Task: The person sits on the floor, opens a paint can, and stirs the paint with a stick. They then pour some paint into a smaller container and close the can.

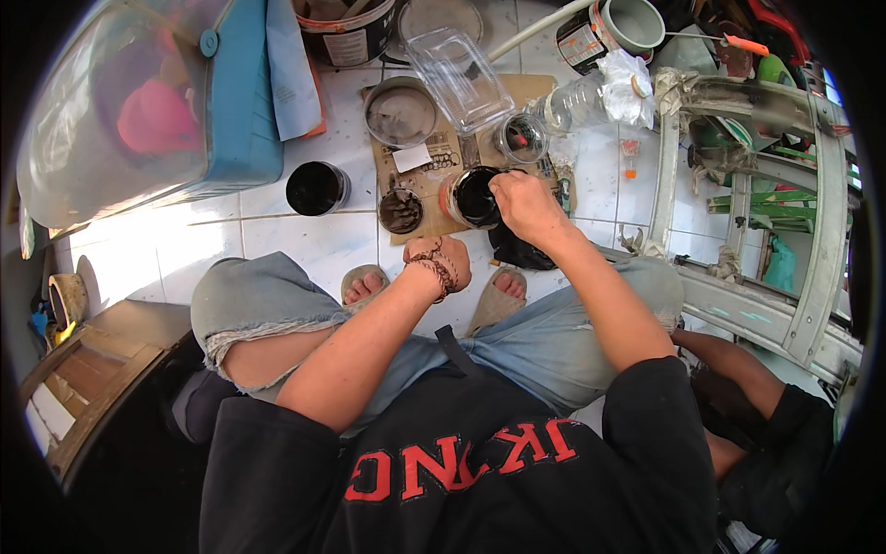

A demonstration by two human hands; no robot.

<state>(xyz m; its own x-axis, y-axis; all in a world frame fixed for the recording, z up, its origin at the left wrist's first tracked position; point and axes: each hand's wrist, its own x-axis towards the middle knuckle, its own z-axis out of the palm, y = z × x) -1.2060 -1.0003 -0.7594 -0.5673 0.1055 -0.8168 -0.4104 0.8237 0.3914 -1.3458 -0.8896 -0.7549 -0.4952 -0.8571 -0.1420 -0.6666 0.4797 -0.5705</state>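
While the right hand (531, 208) pinched together at the tin (448, 198) on the cardboard (441, 172), anything held was indiscernible. The left hand (438, 259), fingers curled together nearby, probably needed to brace the tin.

L of pot (450, 198): brn cup (402, 225) blocks, tiles (318, 236) clr beyond.

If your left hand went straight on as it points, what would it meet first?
The left hand would probably meet the black-filled cup beside the right hand, though height is unclear.
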